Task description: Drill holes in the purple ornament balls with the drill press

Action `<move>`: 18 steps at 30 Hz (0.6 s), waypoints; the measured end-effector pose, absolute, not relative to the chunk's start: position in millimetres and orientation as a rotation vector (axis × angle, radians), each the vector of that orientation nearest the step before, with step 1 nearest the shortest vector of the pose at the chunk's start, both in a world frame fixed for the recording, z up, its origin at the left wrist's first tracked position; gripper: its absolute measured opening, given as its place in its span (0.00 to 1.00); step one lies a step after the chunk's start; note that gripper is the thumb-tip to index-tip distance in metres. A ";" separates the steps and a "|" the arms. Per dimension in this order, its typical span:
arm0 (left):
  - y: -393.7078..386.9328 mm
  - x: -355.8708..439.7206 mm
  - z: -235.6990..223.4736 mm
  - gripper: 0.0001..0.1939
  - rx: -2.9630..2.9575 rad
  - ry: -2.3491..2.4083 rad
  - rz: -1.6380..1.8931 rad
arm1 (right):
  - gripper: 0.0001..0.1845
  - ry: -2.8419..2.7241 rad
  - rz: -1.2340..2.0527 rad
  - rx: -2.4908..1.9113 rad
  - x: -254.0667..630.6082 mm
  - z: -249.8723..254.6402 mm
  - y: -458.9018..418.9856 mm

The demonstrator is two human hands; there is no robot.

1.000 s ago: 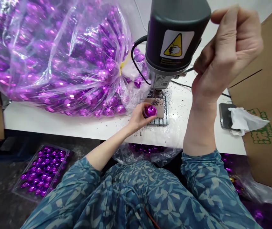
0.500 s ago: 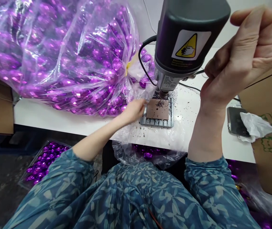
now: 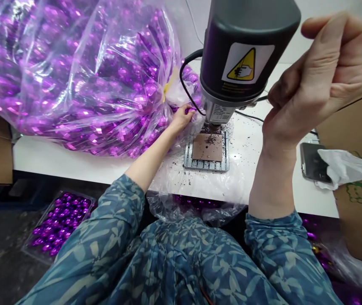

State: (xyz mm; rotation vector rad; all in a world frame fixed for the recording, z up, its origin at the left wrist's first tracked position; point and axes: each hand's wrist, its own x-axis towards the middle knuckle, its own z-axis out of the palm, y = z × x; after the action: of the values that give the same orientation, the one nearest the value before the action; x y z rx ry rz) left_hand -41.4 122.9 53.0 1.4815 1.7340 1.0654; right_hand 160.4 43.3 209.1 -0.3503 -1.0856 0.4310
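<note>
My left hand (image 3: 181, 118) reaches into the mouth of a big clear bag of purple faceted balls (image 3: 73, 72), fingers closed around a purple ball (image 3: 189, 110). My right hand (image 3: 320, 80) is raised beside the grey bench drill (image 3: 247, 51) with its fingers curled round the thin lever (image 3: 261, 98). Under the drill bit lies a brown plate on a grey metal base (image 3: 206, 150), strewn with dark shavings.
A phone (image 3: 311, 162) with a white tissue (image 3: 346, 167) lies at the right by a cardboard box (image 3: 361, 169). A tray of purple balls (image 3: 58, 222) sits on the floor at left. Another clear bag of balls (image 3: 196, 205) hangs below the white table's edge (image 3: 73, 163).
My left hand, which held a purple ball at the drill plate a second ago, no longer has that ball and has moved up-left into the bag's mouth. My right hand stayed on the lever.
</note>
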 end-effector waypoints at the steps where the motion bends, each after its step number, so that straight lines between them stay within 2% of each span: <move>1: 112.4 -47.1 53.6 0.09 1.452 1.680 1.099 | 0.10 -1.084 0.434 -0.354 159.8 209.5 42.7; 7: 29.4 -75.4 60.3 0.16 1.444 1.400 1.275 | 0.17 -1.034 0.415 -0.307 155.3 210.8 44.6; 11: -14.2 -57.9 55.6 0.21 1.373 1.197 1.122 | 0.12 -1.047 0.414 -0.287 154.0 210.3 43.4; 18: -4.5 -25.4 16.8 0.25 1.324 1.133 1.216 | 0.12 -1.035 0.373 -0.322 152.1 210.2 43.2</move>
State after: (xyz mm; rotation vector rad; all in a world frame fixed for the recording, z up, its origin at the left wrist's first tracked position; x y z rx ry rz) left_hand -25.4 -4.5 16.8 1.3242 1.1331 1.2158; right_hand 152.1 43.2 210.2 -0.3218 -1.0354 0.3734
